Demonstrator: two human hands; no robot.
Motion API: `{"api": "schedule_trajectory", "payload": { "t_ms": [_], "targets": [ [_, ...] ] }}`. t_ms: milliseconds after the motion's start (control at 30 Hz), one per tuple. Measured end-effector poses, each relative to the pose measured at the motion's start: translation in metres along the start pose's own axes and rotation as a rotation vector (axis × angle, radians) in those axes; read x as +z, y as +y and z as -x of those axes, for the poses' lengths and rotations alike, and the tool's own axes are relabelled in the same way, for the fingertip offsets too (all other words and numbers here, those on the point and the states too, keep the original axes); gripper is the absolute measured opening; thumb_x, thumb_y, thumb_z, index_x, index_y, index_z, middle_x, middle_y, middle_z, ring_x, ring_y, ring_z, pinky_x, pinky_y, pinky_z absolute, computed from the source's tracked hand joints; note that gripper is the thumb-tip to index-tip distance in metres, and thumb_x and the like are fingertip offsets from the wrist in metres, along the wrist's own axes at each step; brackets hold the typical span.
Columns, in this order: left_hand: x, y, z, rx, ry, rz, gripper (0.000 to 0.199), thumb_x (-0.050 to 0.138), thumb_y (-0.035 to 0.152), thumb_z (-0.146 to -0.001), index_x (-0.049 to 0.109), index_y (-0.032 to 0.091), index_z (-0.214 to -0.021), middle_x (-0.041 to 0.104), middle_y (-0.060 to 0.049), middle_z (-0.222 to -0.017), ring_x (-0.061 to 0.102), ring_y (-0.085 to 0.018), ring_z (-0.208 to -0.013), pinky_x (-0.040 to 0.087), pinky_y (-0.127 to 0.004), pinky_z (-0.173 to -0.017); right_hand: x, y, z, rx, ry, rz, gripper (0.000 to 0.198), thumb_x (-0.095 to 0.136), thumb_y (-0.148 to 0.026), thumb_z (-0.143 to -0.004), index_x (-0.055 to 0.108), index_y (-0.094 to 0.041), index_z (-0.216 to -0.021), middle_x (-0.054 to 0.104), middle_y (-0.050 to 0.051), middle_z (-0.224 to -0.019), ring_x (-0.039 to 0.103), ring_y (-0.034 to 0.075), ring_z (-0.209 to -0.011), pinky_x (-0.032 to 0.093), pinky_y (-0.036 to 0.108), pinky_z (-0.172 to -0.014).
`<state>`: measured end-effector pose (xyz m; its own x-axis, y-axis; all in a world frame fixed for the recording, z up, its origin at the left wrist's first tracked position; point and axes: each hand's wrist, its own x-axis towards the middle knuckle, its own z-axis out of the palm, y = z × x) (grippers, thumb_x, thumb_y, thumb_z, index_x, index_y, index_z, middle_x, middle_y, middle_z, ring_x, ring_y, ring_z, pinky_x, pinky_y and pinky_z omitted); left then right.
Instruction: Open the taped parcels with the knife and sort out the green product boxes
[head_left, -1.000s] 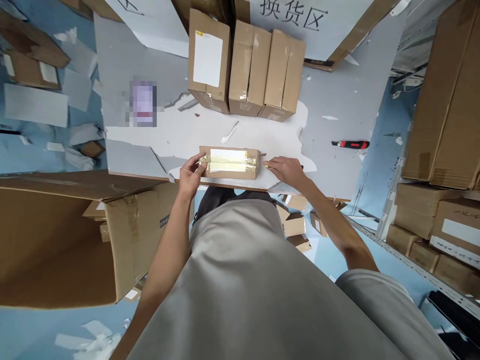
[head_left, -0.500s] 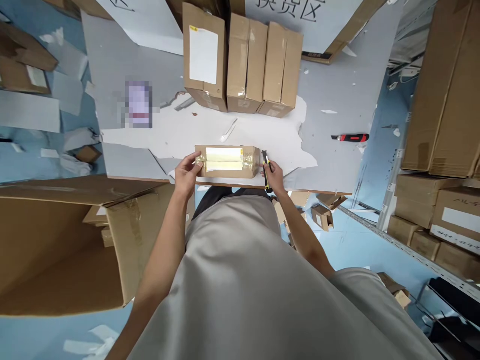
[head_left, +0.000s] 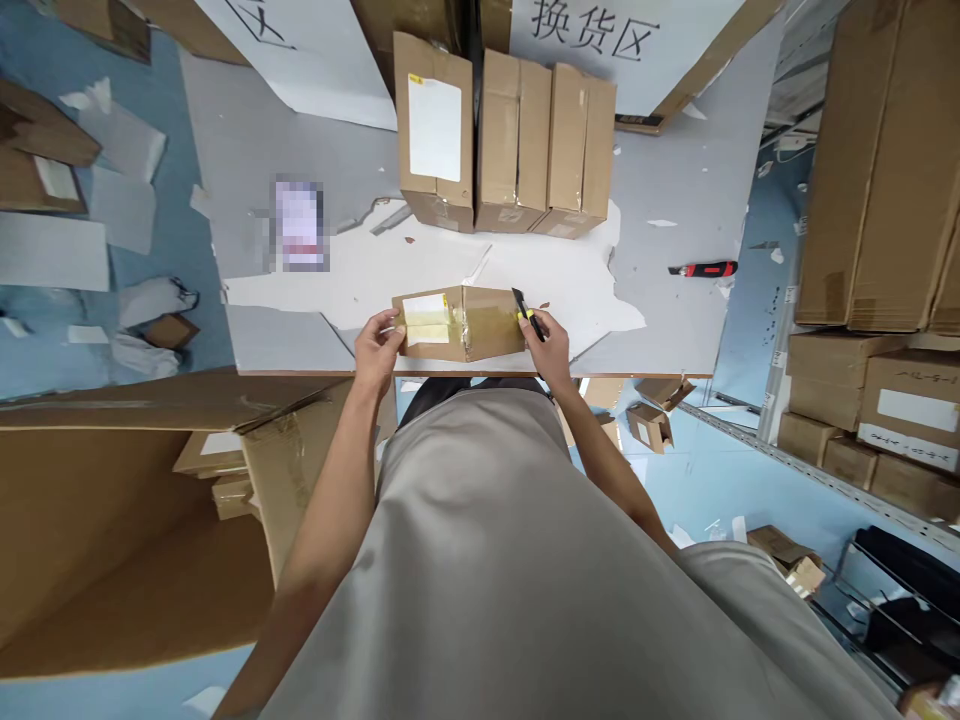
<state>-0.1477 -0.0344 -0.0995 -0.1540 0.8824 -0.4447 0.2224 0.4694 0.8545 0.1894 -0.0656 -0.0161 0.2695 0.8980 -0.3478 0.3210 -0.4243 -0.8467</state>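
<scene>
A small taped cardboard box [head_left: 495, 322] rests near the table's front edge, turned so that a corner edge runs down its middle. Its white label [head_left: 425, 308] shows on the left face, and shiny tape crosses it. My left hand [head_left: 379, 350] grips the left end, thumb in front and fingers behind. In my right hand [head_left: 550, 347] is a black and yellow utility knife [head_left: 530, 314], its tip pointing up and left. That hand is against the box's right end; whether its fingers press on the cardboard I cannot tell.
Three upright cardboard boxes [head_left: 513, 145] stand at the back of the table [head_left: 675, 335]. A red and black utility knife [head_left: 705, 269] lies on the right, a blurred-out item [head_left: 300, 225] on the left. A large open carton [head_left: 292, 460] stands front left. Stacked cartons [head_left: 870, 180] fill the right side.
The box has been turned, so its label has shifted left and a bare taped face shows on the right. The knife in my right hand now tilts up and left over the box's right end.
</scene>
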Motion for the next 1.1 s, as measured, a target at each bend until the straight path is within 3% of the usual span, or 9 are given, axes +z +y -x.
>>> {"api": "schedule_trajectory", "payload": {
  "t_ms": [167,300,367,433,567,667,767,933,1100],
  "targets": [
    [0.037,0.008,-0.02,-0.038,-0.158,-0.04,0.047,0.08,0.043,-0.083,0.064,0.024,-0.123,0.074,-0.007,-0.112,0.072,-0.023,-0.109,0.059,-0.037,-0.105,-0.018,-0.043,0.014,-0.108,0.088,0.249,0.051,0.056,-0.062,-0.116,0.082,-0.021,-0.134,0.084,0.013,-0.128,0.076,0.028,-0.118,0.06,0.039,-0.108],
    [0.063,0.014,-0.028,-0.127,-0.323,-0.137,0.034,0.075,0.032,-0.087,0.059,0.024,-0.115,0.072,-0.003,-0.094,0.071,-0.024,-0.101,0.058,-0.043,-0.108,-0.016,-0.06,0.015,-0.161,0.085,0.459,0.043,0.054,-0.051,-0.12,0.083,-0.023,-0.136,0.083,0.014,-0.122,0.077,0.03,-0.117,0.061,0.042,-0.108],
    [0.061,0.018,-0.03,-0.107,-0.35,-0.186,0.028,0.074,0.03,-0.088,0.062,0.023,-0.112,0.076,-0.006,-0.099,0.071,-0.026,-0.105,0.057,-0.045,-0.111,-0.007,-0.063,0.017,-0.178,0.074,0.525,0.043,0.053,-0.047,-0.121,0.084,-0.022,-0.138,0.082,0.014,-0.122,0.078,0.031,-0.118,0.061,0.042,-0.108],
    [0.047,0.026,-0.03,-0.021,-0.352,-0.185,0.027,0.074,0.033,-0.09,0.067,0.022,-0.113,0.08,-0.011,-0.117,0.072,-0.028,-0.117,0.057,-0.047,-0.114,0.005,-0.065,0.021,-0.186,0.077,0.579,0.042,0.053,-0.043,-0.122,0.083,-0.023,-0.144,0.081,0.015,-0.125,0.077,0.031,-0.121,0.061,0.042,-0.109],
    [0.014,0.065,-0.025,0.192,-0.368,-0.051,0.043,0.071,0.055,-0.102,0.078,0.022,-0.129,0.08,-0.012,-0.142,0.072,-0.03,-0.135,0.059,-0.044,-0.118,0.02,-0.072,0.031,-0.158,0.107,0.687,0.042,0.052,-0.034,-0.122,0.08,-0.025,-0.152,0.078,0.017,-0.134,0.077,0.03,-0.126,0.06,0.04,-0.109],
    [0.003,0.101,-0.021,0.261,-0.426,-0.018,0.048,0.079,0.063,-0.1,0.085,0.022,-0.123,0.084,-0.012,-0.135,0.075,-0.031,-0.131,0.061,-0.046,-0.118,0.02,-0.086,0.04,-0.111,0.129,0.749,0.044,0.051,-0.036,-0.122,0.077,-0.025,-0.156,0.078,0.018,-0.134,0.079,0.03,-0.122,0.06,0.039,-0.106],
    [0.003,0.124,-0.025,0.249,-0.475,-0.011,0.045,0.096,0.057,-0.087,0.089,0.02,-0.111,0.086,-0.011,-0.121,0.08,-0.031,-0.116,0.066,-0.047,-0.111,0.018,-0.105,0.056,-0.043,0.139,0.724,0.049,0.046,-0.044,-0.124,0.072,-0.026,-0.162,0.082,0.017,-0.133,0.081,0.033,-0.118,0.06,0.04,-0.104],
    [0.009,0.128,-0.041,0.189,-0.518,0.044,0.041,0.108,0.043,-0.074,0.089,0.016,-0.098,0.087,-0.011,-0.104,0.082,-0.031,-0.103,0.07,-0.047,-0.103,0.04,-0.136,0.09,0.027,-0.053,0.613,0.049,0.045,-0.042,-0.123,0.067,-0.026,-0.164,0.088,0.012,-0.128,0.084,0.034,-0.115,0.061,0.038,-0.1],
    [0.008,0.126,-0.049,0.193,-0.556,0.037,0.038,0.108,0.04,-0.072,0.09,0.016,-0.095,0.087,-0.01,-0.099,0.083,-0.031,-0.102,0.07,-0.047,-0.103,0.078,-0.153,0.103,0.091,-0.191,0.712,0.045,0.049,-0.033,-0.12,0.067,-0.025,-0.161,0.089,0.012,-0.124,0.086,0.033,-0.114,0.059,0.032,-0.094]
  ]
}}
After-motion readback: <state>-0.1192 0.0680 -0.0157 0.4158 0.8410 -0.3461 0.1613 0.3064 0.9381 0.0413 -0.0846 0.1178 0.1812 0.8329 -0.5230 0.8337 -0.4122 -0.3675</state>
